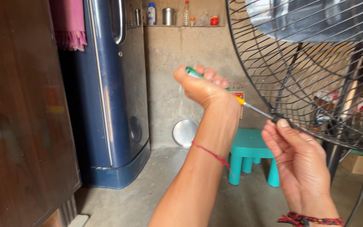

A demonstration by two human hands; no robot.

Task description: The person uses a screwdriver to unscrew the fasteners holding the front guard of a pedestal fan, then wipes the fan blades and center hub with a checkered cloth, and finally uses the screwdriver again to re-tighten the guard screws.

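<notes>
My left hand [202, 88] is raised in the middle of the view, fist shut around the green handle of a screwdriver [255, 109]. Its yellow collar and thin metal shaft slant down to the right. The tip meets the lower rim of a large black wire fan guard [316, 84] that fills the upper right. My right hand [295, 155] is just under that spot, palm turned towards me. Its thumb and fingertips pinch a small dark piece [276, 119] on the guard's rim where the screwdriver tip ends. The grey fan blades [299, 17] behind the wires look still.
A dark blue refrigerator [114, 84] stands left of centre beside a brown wooden panel [22, 105]. A teal plastic stool [253, 151] and a round steel plate [184, 133] are by the concrete wall. A wall shelf [169, 17] holds bottles and a steel pot.
</notes>
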